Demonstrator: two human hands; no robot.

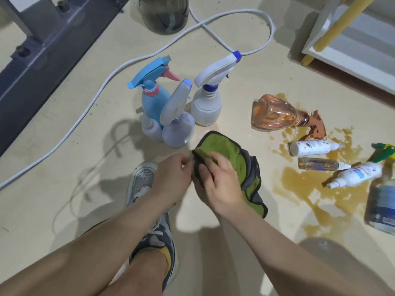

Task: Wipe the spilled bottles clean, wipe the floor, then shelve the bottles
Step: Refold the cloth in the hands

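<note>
Both my hands hold a green cloth with a dark border (232, 154) above the floor. My left hand (173, 180) pinches its near edge; my right hand (220, 180) grips the folds. Upright behind it stand a blue spray bottle (154, 99), a white spray bottle (207, 103), a pale lilac spray bottle (178, 124) and a small lilac bottle (150, 129). To the right, in a brown spill (310, 189), lie an orange spray bottle (275, 114), a white bottle (312, 147), a small clear bottle (320, 164), another white spray bottle (359, 175) and a green-topped bottle (382, 193).
A white shelf unit with yellow legs (350, 41) stands at the upper right. A white cable (136, 60) loops across the floor past a dark container (164, 13). A dark metal frame (42, 50) runs along the left. My shoe (147, 210) sits below my hands.
</note>
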